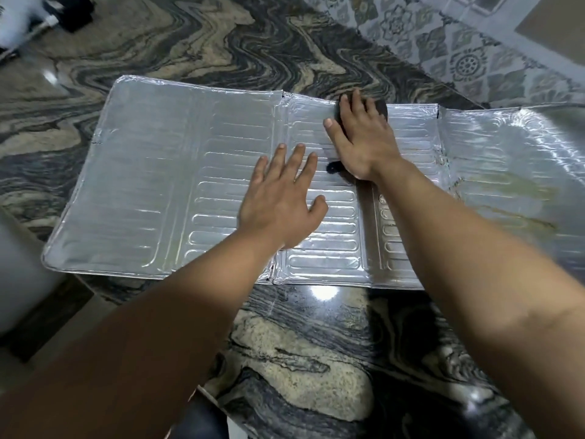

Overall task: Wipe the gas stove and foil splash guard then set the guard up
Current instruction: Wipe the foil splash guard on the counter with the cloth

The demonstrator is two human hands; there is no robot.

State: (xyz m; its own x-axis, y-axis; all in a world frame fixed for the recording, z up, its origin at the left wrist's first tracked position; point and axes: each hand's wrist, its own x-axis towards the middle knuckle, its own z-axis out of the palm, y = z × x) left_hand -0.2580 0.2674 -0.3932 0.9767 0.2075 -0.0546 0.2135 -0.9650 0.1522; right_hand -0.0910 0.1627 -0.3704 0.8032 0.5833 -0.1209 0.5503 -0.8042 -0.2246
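The silver foil splash guard point(164, 191) lies unfolded and flat on the marbled stone counter, its three ribbed panels spread from left to right. My left hand point(281, 198) rests palm down on the middle panel, fingers spread, holding nothing. My right hand point(361, 137) presses a dark cloth point(381, 109) onto the far edge of the middle panel; only bits of the cloth show around the fingers and under the wrist. The right panel carries yellow-brown greasy streaks point(519, 198). No gas stove is in view.
The dark wavy-patterned counter point(300, 343) runs all around the guard, with its front edge at the lower left. A patterned tile wall point(443, 42) rises at the back right. Dark blurred objects point(68, 11) sit at the far left corner.
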